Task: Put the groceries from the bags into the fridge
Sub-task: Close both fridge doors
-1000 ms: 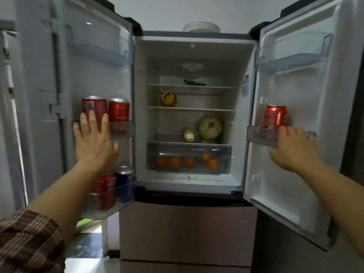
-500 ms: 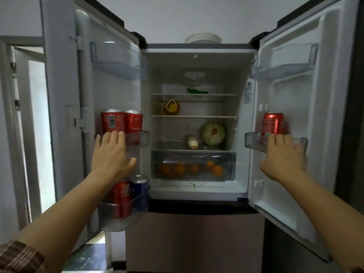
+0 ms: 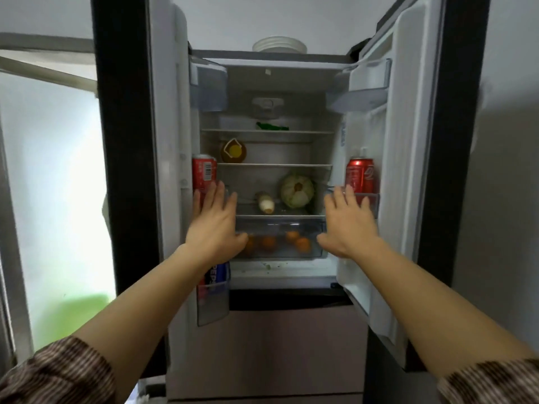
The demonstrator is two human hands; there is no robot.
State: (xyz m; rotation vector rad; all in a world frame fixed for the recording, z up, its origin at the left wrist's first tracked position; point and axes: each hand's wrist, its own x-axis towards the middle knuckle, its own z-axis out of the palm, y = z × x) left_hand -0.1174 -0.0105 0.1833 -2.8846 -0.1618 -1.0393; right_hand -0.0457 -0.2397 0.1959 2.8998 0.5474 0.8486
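The fridge (image 3: pixel 268 64) stands in front of me with both upper doors swung partly inward. My left hand (image 3: pixel 214 225) lies flat, fingers spread, against the left door's shelf below a red can (image 3: pixel 203 173). My right hand (image 3: pixel 347 225) presses flat on the right door's shelf (image 3: pixel 374 199) below another red can (image 3: pixel 360 174). Neither hand holds anything. Inside I see a green melon (image 3: pixel 297 191), a pale vegetable (image 3: pixel 265 203), a yellow-capped jar (image 3: pixel 233 151), a green item (image 3: pixel 271 126) on the top shelf, and oranges (image 3: pixel 291 242) in the crisper drawer (image 3: pixel 280 221).
A blue Pepsi can (image 3: pixel 214 275) sits in the left door's lower bin. A white bowl (image 3: pixel 279 44) rests on top of the fridge. The lower freezer drawer front (image 3: pixel 291 345) is closed. A bright window (image 3: pixel 52 185) lies to the left, beyond the dark left door edge (image 3: pixel 125 170).
Both doors have swung inward toward closing, pushed by my flat hands. The gap between them has narrowed and my hands have come closer together.
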